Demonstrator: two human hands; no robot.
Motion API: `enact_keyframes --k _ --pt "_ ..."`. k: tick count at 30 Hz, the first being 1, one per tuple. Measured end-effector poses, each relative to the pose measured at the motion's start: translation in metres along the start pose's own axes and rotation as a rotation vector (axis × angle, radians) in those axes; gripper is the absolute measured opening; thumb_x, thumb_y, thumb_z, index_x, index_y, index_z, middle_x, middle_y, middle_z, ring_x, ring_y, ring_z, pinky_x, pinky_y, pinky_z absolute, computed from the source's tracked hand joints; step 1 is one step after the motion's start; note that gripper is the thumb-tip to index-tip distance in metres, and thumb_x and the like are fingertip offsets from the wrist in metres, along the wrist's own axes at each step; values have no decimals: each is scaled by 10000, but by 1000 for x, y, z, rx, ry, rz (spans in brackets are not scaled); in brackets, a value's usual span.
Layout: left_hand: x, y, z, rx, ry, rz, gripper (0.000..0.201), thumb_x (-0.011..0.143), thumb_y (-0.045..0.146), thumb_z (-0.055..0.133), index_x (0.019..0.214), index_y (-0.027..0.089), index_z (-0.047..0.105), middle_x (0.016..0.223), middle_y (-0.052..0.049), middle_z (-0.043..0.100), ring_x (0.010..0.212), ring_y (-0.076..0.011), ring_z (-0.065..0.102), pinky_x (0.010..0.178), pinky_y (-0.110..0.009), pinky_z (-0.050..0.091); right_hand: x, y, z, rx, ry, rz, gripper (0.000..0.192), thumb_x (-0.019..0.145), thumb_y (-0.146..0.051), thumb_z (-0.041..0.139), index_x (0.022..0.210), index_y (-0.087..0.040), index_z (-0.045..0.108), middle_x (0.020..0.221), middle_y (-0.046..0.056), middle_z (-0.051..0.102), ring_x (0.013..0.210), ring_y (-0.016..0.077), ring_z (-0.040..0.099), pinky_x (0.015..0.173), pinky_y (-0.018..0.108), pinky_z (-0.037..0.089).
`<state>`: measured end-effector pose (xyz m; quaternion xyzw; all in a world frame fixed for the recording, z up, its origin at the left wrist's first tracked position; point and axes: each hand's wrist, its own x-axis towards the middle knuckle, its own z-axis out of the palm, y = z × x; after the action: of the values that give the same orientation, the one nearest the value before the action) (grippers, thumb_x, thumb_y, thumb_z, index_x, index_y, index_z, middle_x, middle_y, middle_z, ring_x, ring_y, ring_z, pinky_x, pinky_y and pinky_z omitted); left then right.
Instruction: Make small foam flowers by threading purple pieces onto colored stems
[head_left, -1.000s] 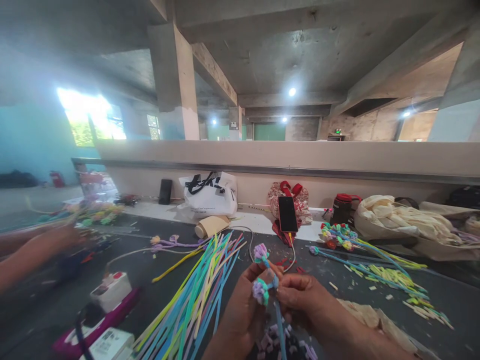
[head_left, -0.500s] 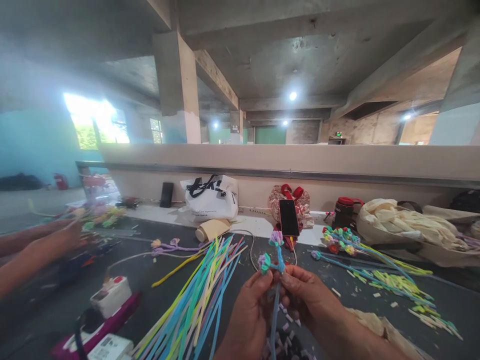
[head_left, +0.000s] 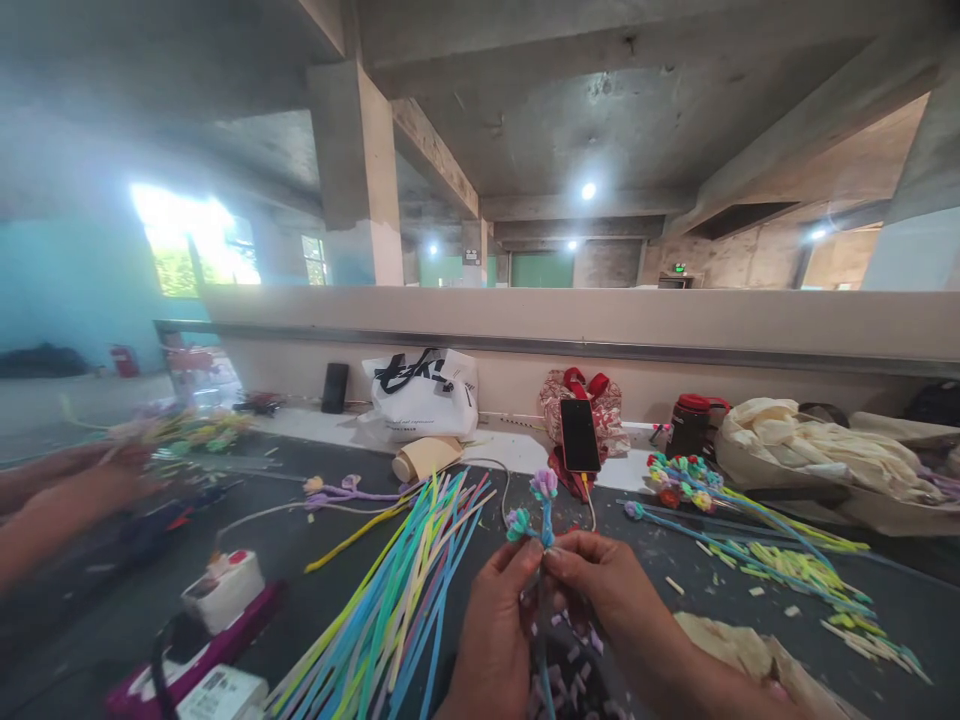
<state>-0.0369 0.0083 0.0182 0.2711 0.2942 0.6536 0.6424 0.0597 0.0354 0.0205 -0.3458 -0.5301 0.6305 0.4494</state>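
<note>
Between my two hands stands a pipe-cleaner flower (head_left: 544, 488) with a purple-pink head on a blue stem. A smaller teal and lilac bloom (head_left: 519, 523) branches off to its left. My left hand (head_left: 499, 605) pinches the stem where the branch joins, thumb and fingers closed. On the other side my right hand (head_left: 611, 585) pinches the same stem, its fingertips nearly meeting the left ones. The blue stem runs down below the hands. Left of them lies a spread bundle of coloured pipe cleaners (head_left: 390, 590). Under my hands are small pale cut pieces (head_left: 574, 675), partly hidden.
Finished pipe-cleaner flowers (head_left: 686, 480) and short yellow-green pieces (head_left: 795, 565) lie at the right. A phone (head_left: 579, 435) leans on a patterned bag. A power strip (head_left: 199, 645) with plugs is at the lower left. Another person's arms (head_left: 75, 500) reach in from the left.
Both hands and the flower have shifted slightly left. The small bloom now leans further out to the left, and the fingertips have come closer together at the joint.
</note>
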Motion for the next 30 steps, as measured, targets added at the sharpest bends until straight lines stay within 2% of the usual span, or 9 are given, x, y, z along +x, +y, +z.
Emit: enact_keyframes --k 5,12,18,21,24,26,28,30 --pt "1 1 0 7 -25 -1 147 606 273 621 596 128 593 493 0 543 424 -108 480 453 -235 389 -1 -7 -1 -49 -12 0 268 581 -363 642 574 -118 533 408 -40 511 312 43 406 298 148 261" --pt "2 1 2 -12 86 0 171 517 241 686 619 116 629 532 -6 577 472 -99 499 525 -226 410 -2 -10 -2 -138 3 5 263 599 -367 617 552 -133 508 397 -48 497 315 51 407 299 158 262" --pt "-2 0 3 20 26 22 144 614 270 616 633 127 617 506 6 554 427 -98 469 473 -234 392 1 -8 -1 -189 11 4 268 605 -375 596 527 -137 500 368 -49 484 293 54 391 287 161 263" --pt "-1 2 2 24 19 4 139 590 253 634 608 119 602 504 -2 551 441 -100 480 480 -229 393 4 -7 -2 -262 2 13 271 626 -383 571 532 -135 518 374 -43 487 303 60 400 290 164 284" --pt "3 4 -3 27 64 -14 150 562 255 653 621 129 598 524 -3 565 447 -109 489 461 -232 391 6 -6 -6 -351 -38 36 200 635 -328 570 596 -132 571 426 -26 522 366 82 452 329 175 332" --pt "6 5 -6 50 130 -3 166 536 239 677 640 129 609 558 -7 588 481 -109 510 493 -227 403 6 -6 -11 -367 -12 14 180 631 -313 586 671 -138 597 483 -20 542 418 90 472 366 182 354" --pt "8 5 -8 69 153 6 200 516 222 698 674 123 626 600 -19 613 541 -111 540 555 -218 414 5 -8 -15 -305 37 -41 214 611 -324 622 736 -152 601 570 -15 559 471 85 474 410 181 362" --pt "8 5 -7 60 112 -3 233 521 236 700 715 123 639 619 -32 631 582 -122 563 603 -224 421 4 -11 -16 -197 27 -60 278 585 -353 651 784 -167 597 602 -25 542 489 74 456 426 175 352"
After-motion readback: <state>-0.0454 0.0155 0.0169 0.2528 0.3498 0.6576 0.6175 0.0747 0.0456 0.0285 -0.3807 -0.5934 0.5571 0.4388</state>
